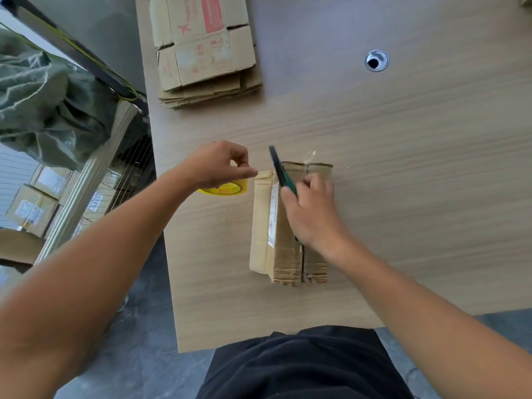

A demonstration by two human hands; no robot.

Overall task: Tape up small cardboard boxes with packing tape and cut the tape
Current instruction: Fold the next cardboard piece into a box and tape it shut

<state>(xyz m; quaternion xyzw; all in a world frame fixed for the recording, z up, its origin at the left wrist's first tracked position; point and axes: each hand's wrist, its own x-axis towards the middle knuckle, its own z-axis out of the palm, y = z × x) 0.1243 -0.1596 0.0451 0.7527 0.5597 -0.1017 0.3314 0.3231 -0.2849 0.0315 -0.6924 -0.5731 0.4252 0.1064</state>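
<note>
A small cardboard box [283, 254] lies on the wooden table [403, 168], clear tape shining along its top seam. My left hand [218, 165] hovers left of the box's far corner, fingers pinched on the tape roll [227, 189], whose yellow core shows under the palm. My right hand [311, 210] rests over the box top, gripping a dark cutter with a green handle [280, 171]. Its blade end points away from me, beside the far left corner. A loose tape end [312, 155] sticks up at the box's far edge.
A stack of flattened cardboard boxes [204, 53] lies at the far left of the table. A round cable hole [376, 60] sits far right. Left of the table stand a metal rack with a green sack [43, 96] and boxes below.
</note>
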